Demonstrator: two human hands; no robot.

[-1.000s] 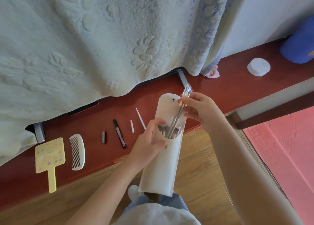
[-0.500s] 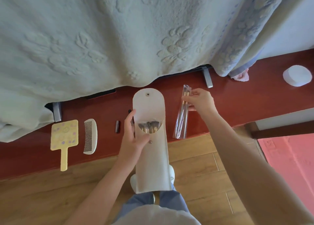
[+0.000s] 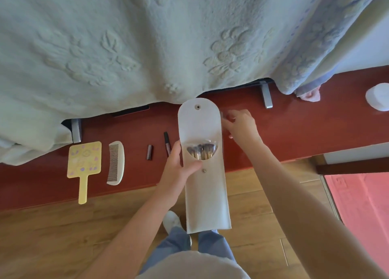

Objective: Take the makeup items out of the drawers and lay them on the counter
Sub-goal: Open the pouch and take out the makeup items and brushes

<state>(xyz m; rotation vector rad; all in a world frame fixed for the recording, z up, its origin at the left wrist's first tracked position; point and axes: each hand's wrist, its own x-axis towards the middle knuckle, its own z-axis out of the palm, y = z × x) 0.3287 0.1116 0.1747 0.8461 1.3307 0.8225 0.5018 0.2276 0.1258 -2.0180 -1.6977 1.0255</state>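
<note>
The brush pouch (image 3: 205, 186) looks like smooth, matt white cloth with metal snaps. The counter (image 3: 294, 135) is shiny red-brown wood. The blanket (image 3: 147, 43) above it is soft, bumpy cloth. The comb (image 3: 115, 163) looks like smooth white plastic. The floor (image 3: 52, 236) is smooth wood.

One mirror (image 3: 84, 165), one comb (image 3: 115, 163), one pouch (image 3: 206, 194).

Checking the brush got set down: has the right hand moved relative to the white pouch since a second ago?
Yes. The right hand left the white pouch mouth, now over the red counter beside it.
</note>
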